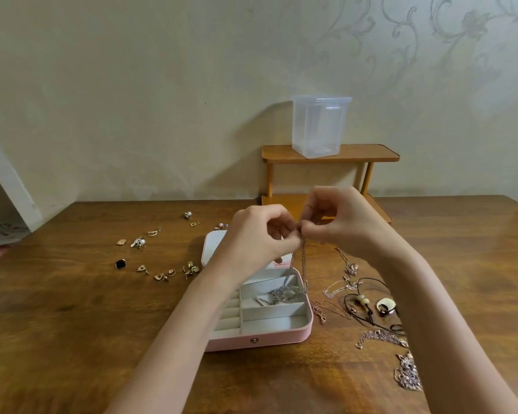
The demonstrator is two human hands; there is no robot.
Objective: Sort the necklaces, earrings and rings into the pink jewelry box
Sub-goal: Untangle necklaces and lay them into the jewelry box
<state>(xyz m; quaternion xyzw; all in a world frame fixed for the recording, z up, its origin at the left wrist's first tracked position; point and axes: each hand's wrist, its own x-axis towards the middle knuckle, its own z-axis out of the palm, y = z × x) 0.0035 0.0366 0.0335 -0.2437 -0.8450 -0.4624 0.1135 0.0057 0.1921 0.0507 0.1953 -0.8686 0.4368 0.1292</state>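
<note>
The pink jewelry box (281,339) lies open at the table's middle, with its lid laid back behind it. Above the box my left hand (257,234) and my right hand (338,219) meet fingertip to fingertip, both pinching the top of a silver chain necklace (302,264). The chain hangs down into the box's upper right compartment, where its lower part lies bunched. Several earrings and rings (162,258) are scattered on the table to the left of the box. More necklaces (368,303) lie tangled on the right.
A small wooden two-tier shelf (371,153) stands against the wall behind the box, with a clear plastic container (319,127) on top. Papers (0,234) lie off the table's far left edge. A filigree pendant (407,372) lies near my right forearm.
</note>
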